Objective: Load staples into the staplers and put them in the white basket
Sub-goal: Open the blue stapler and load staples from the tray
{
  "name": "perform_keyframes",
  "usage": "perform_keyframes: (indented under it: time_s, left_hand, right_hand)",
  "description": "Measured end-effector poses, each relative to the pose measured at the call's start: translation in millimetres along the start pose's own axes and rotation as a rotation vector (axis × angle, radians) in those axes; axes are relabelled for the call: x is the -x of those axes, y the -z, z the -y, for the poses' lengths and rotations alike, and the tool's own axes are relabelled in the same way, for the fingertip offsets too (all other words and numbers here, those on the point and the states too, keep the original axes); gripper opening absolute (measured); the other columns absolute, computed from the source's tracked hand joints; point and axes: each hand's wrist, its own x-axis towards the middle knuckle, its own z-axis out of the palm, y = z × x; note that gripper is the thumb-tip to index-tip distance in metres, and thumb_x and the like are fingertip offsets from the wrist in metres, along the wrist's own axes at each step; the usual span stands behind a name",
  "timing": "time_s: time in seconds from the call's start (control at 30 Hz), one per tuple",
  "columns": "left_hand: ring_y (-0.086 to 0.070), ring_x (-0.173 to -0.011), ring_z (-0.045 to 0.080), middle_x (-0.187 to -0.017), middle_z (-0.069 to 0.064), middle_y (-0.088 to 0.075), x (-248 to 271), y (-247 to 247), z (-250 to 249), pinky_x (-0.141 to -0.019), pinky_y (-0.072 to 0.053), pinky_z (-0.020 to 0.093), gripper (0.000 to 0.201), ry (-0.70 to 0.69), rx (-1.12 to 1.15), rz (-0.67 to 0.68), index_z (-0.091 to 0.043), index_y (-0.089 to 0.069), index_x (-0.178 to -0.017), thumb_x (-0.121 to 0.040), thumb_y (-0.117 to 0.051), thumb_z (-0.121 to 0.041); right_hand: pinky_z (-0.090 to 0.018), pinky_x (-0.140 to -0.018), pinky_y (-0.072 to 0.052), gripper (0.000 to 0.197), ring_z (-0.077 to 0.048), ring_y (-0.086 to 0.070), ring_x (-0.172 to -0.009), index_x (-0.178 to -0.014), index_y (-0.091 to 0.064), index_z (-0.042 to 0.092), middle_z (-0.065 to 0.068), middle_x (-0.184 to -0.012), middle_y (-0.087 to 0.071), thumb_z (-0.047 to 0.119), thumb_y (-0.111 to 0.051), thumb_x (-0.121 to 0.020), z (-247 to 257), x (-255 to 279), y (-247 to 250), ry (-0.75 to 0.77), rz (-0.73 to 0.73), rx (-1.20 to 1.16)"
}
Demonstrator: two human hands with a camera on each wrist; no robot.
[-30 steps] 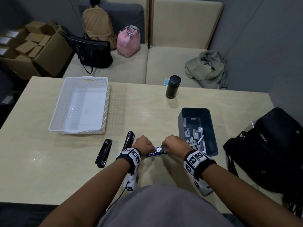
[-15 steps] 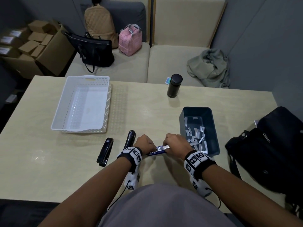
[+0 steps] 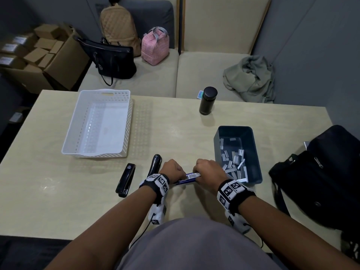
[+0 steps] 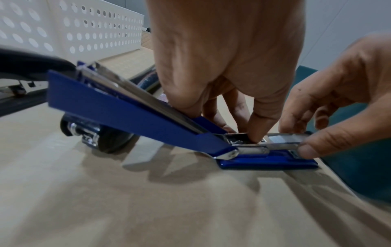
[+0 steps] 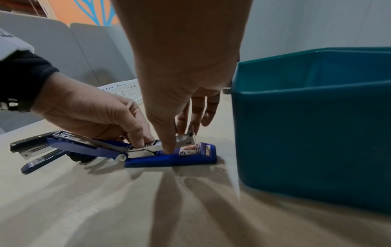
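Observation:
A blue stapler [image 3: 187, 179] lies on the table with its top swung open [image 4: 127, 108], its base flat [image 5: 169, 158]. My left hand [image 3: 172, 169] holds it at the hinge end, fingertips pressed into the metal magazine [image 4: 232, 117]. My right hand [image 3: 206, 170] pinches the magazine's front end between thumb and fingers [image 4: 296, 140] [image 5: 177, 138]. A grey staple strip [image 4: 281, 138] sits in the channel. Two black staplers [image 3: 125, 180] [image 3: 155, 164] lie just left. The white basket [image 3: 74, 129] stands empty at the back left.
A dark teal bin [image 3: 235, 127] with several loose staple strips [image 3: 233, 160] stands right beside my right hand [image 5: 317, 133]. A black bottle [image 3: 207, 101] stands at the far edge. A black bag [image 3: 321, 178] lies on the table's right end.

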Motion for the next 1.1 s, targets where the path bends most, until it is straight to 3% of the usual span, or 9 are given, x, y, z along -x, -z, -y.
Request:
perform_keyframes:
  time_s: [0.13,0.3,0.37,0.5,0.53,0.6,0.7,0.87,1.1]
  left_hand:
    - [-0.062,-0.068,0.017,-0.077,0.016,-0.076,-2,-1,2,-0.061,-0.052,0.028,0.013,-0.012,-0.005,-0.005,-0.007,-0.080,-0.074,-0.069,-0.068,-0.005]
    - [-0.067,-0.073,0.018,-0.080,0.014,-0.077,-7,-1,9,-0.071,-0.059,0.034,0.010,-0.040,-0.010,0.011,-0.009,-0.080,-0.072,-0.070,-0.070,-0.007]
    - [-0.065,-0.069,0.015,-0.078,0.011,-0.077,-8,2,14,-0.071,-0.059,0.035,0.005,-0.059,-0.008,0.048,-0.011,-0.080,-0.073,-0.072,-0.077,-0.014]
    - [-0.059,-0.064,0.011,-0.067,0.003,-0.071,-6,8,14,-0.063,-0.048,0.025,0.017,-0.085,-0.025,0.089,-0.018,-0.080,-0.074,-0.072,-0.083,-0.034]
    - [-0.061,-0.067,0.011,-0.071,0.001,-0.072,-5,10,12,-0.065,-0.049,0.025,0.015,-0.090,-0.065,0.121,-0.021,-0.080,-0.078,-0.068,-0.085,-0.031]
    - [-0.063,-0.073,0.013,-0.082,-0.002,-0.071,-1,10,9,-0.069,-0.051,0.025,0.037,-0.139,-0.249,0.182,-0.024,-0.075,-0.096,-0.061,-0.088,-0.024]
    - [-0.063,-0.092,0.025,-0.106,0.006,-0.062,9,10,12,-0.079,-0.053,0.035,0.058,-0.252,-0.694,0.148,-0.021,-0.057,-0.120,-0.067,-0.081,-0.021]
    - [-0.064,-0.099,0.034,-0.111,0.014,-0.064,28,19,27,-0.078,-0.053,0.040,0.036,-0.305,-0.995,0.116,-0.010,-0.048,-0.117,-0.086,-0.061,-0.022]
    - [-0.061,-0.104,0.028,-0.113,0.008,-0.060,33,30,31,-0.076,-0.051,0.037,0.048,-0.320,-1.072,0.141,-0.012,-0.059,-0.113,-0.079,-0.066,-0.045]
  right_hand:
    - [-0.030,-0.067,-0.039,0.022,-0.026,-0.062,-0.091,-0.103,-0.069,0.019,-0.003,-0.101,-0.061,0.016,-0.062,-0.083,-3,0,-1,0.003,0.012,0.001]
    - [-0.036,-0.075,-0.048,0.030,-0.028,-0.061,-0.099,-0.109,-0.065,0.016,-0.006,-0.106,-0.063,0.002,-0.056,-0.083,-6,-2,-4,-0.014,0.038,-0.004]
    - [-0.037,-0.080,-0.049,0.037,-0.029,-0.061,-0.103,-0.116,-0.062,0.016,-0.007,-0.109,-0.064,0.000,-0.056,-0.083,-7,-3,-3,-0.019,0.043,-0.019]
    - [-0.036,-0.080,-0.051,0.042,-0.028,-0.063,-0.098,-0.121,-0.059,0.018,-0.007,-0.108,-0.066,0.003,-0.061,-0.081,-9,-4,3,-0.022,0.028,-0.053]
    - [-0.036,-0.079,-0.052,0.042,-0.028,-0.064,-0.097,-0.120,-0.059,0.018,-0.008,-0.107,-0.066,0.004,-0.063,-0.080,-9,-5,3,-0.022,0.029,-0.052]
    - [-0.036,-0.078,-0.053,0.041,-0.028,-0.065,-0.094,-0.118,-0.060,0.018,-0.008,-0.106,-0.067,0.005,-0.065,-0.079,-9,-4,4,-0.025,0.029,-0.042]
    - [-0.035,-0.077,-0.052,0.038,-0.029,-0.065,-0.094,-0.114,-0.062,0.018,-0.008,-0.105,-0.068,0.005,-0.065,-0.079,-10,-2,6,-0.034,0.024,-0.009]
    - [-0.035,-0.076,-0.053,0.033,-0.029,-0.066,-0.092,-0.111,-0.063,0.017,-0.009,-0.102,-0.069,0.004,-0.063,-0.080,-14,2,7,-0.051,0.029,0.022]
    - [-0.033,-0.071,-0.052,0.034,-0.030,-0.066,-0.089,-0.109,-0.063,0.016,-0.009,-0.098,-0.069,-0.001,-0.057,-0.080,-12,3,6,-0.057,0.011,0.047]
